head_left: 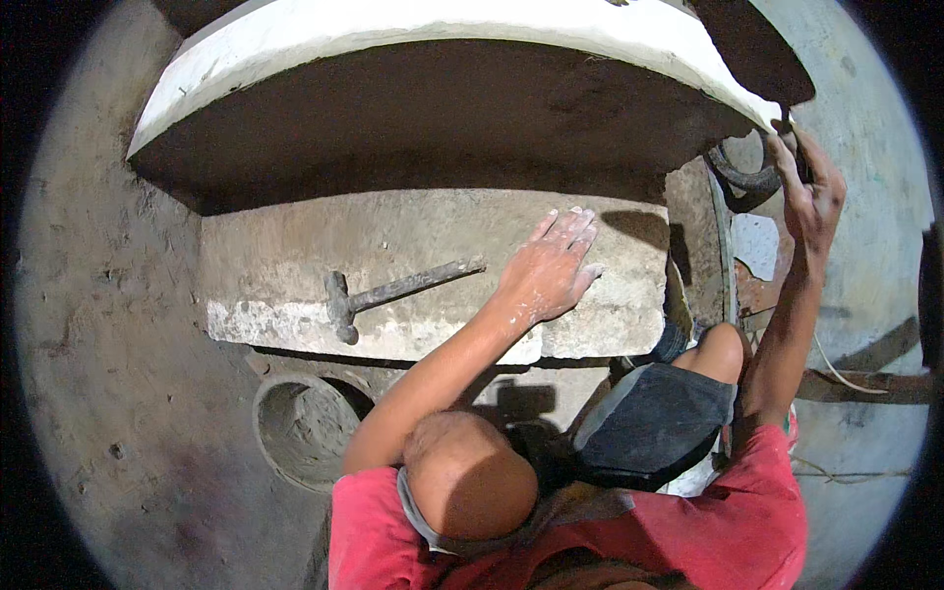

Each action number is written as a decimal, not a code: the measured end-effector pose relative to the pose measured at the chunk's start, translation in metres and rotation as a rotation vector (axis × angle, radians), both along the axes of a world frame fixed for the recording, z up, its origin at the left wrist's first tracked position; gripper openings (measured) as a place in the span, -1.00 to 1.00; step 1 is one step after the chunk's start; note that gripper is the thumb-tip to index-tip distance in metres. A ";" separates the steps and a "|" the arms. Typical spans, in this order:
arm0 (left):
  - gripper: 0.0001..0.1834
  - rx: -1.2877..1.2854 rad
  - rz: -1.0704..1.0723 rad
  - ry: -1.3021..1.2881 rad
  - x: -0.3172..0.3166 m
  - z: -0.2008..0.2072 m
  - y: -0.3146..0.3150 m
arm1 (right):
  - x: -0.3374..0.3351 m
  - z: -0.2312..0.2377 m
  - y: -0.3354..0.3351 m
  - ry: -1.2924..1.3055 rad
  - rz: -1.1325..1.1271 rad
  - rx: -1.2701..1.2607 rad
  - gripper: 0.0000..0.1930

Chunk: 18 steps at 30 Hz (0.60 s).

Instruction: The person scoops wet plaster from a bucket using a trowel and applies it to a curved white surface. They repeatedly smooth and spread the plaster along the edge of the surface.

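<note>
My left hand (553, 264) lies flat on the lower stone slab (265, 236), palm down, its fingers outstretched and dusted with white powder. To its left rests a hammer (342, 308) with a worn handle, its tip close to my wrist. My right hand (814, 202) is raised at the right end of the upper white-topped ledge (452, 31). Its fingers close in a pinch around the ledge's corner, where something small and dark shows between them. What exactly they grip is hard to make out.
A bucket (307, 433) with grey mortar-like residue stands below the slab on the left. Rough plastered wall (108, 295) rises at left. Near my right forearm are a round black ring (752, 179), a broken white piece (755, 246) and a thin cable (836, 374). My bent knees occupy the near side.
</note>
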<state>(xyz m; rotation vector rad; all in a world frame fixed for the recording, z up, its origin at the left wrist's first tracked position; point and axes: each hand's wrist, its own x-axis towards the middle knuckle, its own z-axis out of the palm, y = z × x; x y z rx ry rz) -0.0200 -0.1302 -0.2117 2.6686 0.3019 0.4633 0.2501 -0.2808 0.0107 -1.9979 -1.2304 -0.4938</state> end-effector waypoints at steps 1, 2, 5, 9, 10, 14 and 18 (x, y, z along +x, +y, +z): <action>-0.30 -0.016 0.001 0.016 0.000 0.000 0.000 | -0.008 -0.001 -0.002 -0.049 0.108 -0.089 -0.71; -0.31 -0.037 -0.006 0.072 0.000 0.000 0.000 | -0.015 -0.003 -0.002 -0.069 0.109 -0.177 -0.72; -0.32 -0.010 -0.001 0.035 0.000 0.001 0.000 | -0.042 -0.052 0.024 -0.279 0.279 -0.260 -0.70; -0.32 -0.037 0.008 -0.004 0.000 0.002 -0.001 | -0.052 -0.099 0.051 -0.449 0.255 -0.504 -0.65; -0.32 -0.026 0.008 -0.019 0.000 0.001 0.000 | -0.053 -0.102 0.055 -0.469 0.195 -0.514 -0.64; -0.32 -0.007 0.000 0.008 -0.001 0.000 0.001 | -0.048 -0.080 0.058 -0.371 0.224 -0.347 -0.65; -0.31 0.009 0.004 -0.010 0.001 -0.003 0.000 | -0.034 -0.054 0.056 -0.172 0.243 -0.167 -0.64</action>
